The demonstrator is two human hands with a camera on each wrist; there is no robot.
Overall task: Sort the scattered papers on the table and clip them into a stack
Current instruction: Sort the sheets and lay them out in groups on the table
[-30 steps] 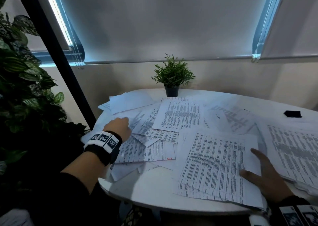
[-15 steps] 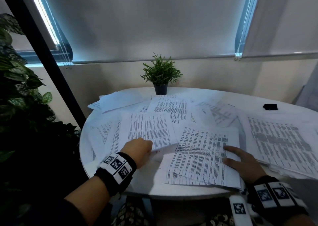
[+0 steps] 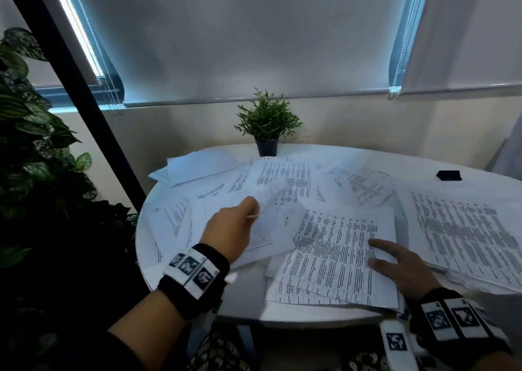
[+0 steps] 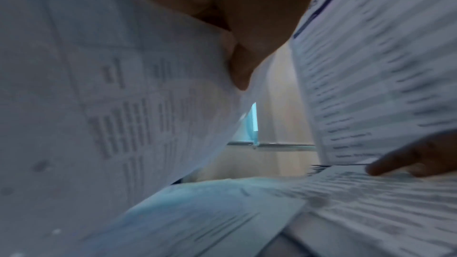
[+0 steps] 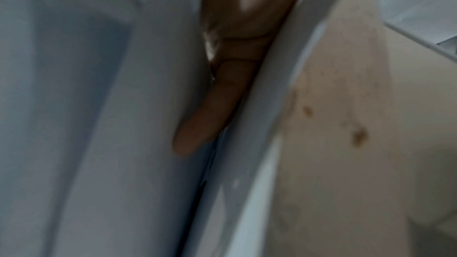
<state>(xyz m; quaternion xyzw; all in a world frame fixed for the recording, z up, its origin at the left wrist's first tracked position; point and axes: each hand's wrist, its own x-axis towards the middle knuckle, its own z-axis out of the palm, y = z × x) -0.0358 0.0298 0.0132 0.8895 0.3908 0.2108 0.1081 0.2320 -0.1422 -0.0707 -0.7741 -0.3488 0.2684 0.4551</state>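
At the near edge of the round white table (image 3: pixel 248 305) the person's right hand (image 3: pixel 401 269) lies on a gathered stack of printed sheets (image 3: pixel 333 260). The thumb and one finger are spread flat across the top page. In the right wrist view another finger (image 5: pixel 197 132) is tucked between the sheets, so the hand pinches the right side of the stack. That stack sits by the near edge, slightly fanned, its lower pages poking out toward the person.

Just left of it, the left hand (image 3: pixel 231 229) is lifted above the tabletop with a loose sheet (image 3: pixel 268 218) pinched between thumb and fingers. The page bends upward from the grip and overhangs the stack's left edge. The left wrist view is blurred, but it shows the thumb (image 4: pixel 247 62) pressed onto the paper. Both wrists wear black bands with white square markers.

More scattered papers (image 3: pixel 282 178) overlap across the middle of the table and out to its left edge, some printed, some blank side up. Another thick spread of printed pages (image 3: pixel 466 229) lies along the right edge. Further back on the right, a small black clip (image 3: pixel 449 175) sits alone on bare tabletop, well apart from both hands.

At the far edge stands a small potted plant (image 3: pixel 267 127) in a dark pot. A large leafy plant (image 3: pixel 28 133) fills the space left of the table.
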